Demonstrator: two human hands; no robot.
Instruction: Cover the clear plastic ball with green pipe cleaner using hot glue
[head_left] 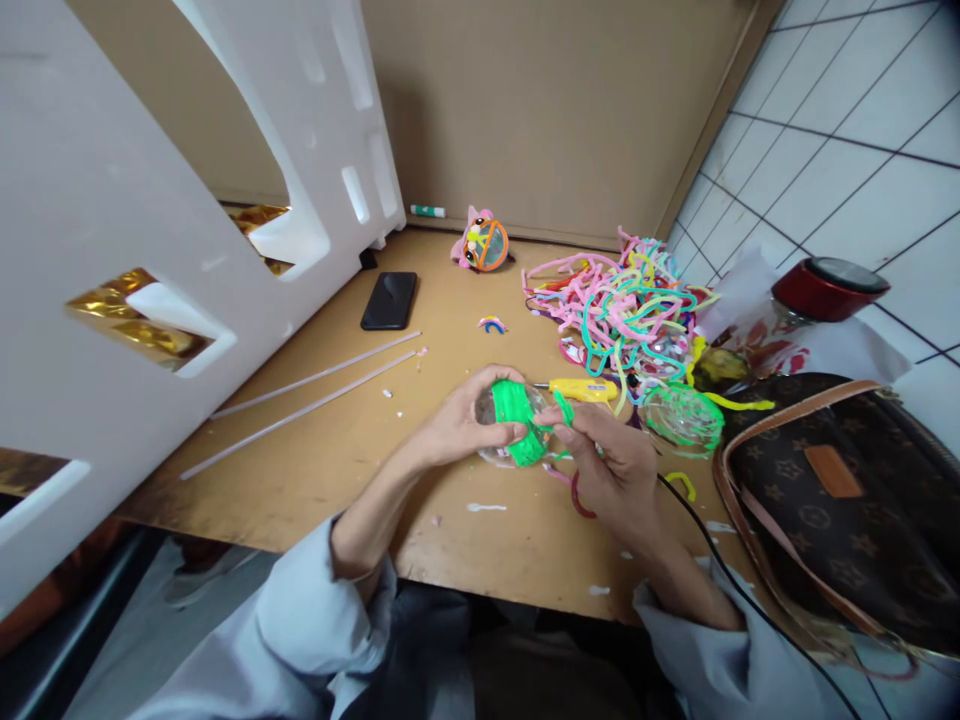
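Observation:
My left hand (457,425) is wrapped round the side of a clear round plastic ball (487,410), its thumb pressed on the front. A band of bright green pipe cleaner (514,402) covers the middle of the ball. In a pinch, the fingers of my right hand (616,465) hold a bent green pipe cleaner end (564,408) close to the ball's right side. Whether this end joins the band is hidden by my fingers. Just behind the hands lies a yellow glue gun (581,390), nozzle pointing left.
A tangled heap of pipe cleaners (622,305) spreads at the back right, beside another green-wrapped ball (684,420). A brown handbag (840,490) and a red-lidded jar (829,290) stand right. Leftward lie a phone (389,300) and thin sticks (300,412). A decorated ball (482,242) sits behind.

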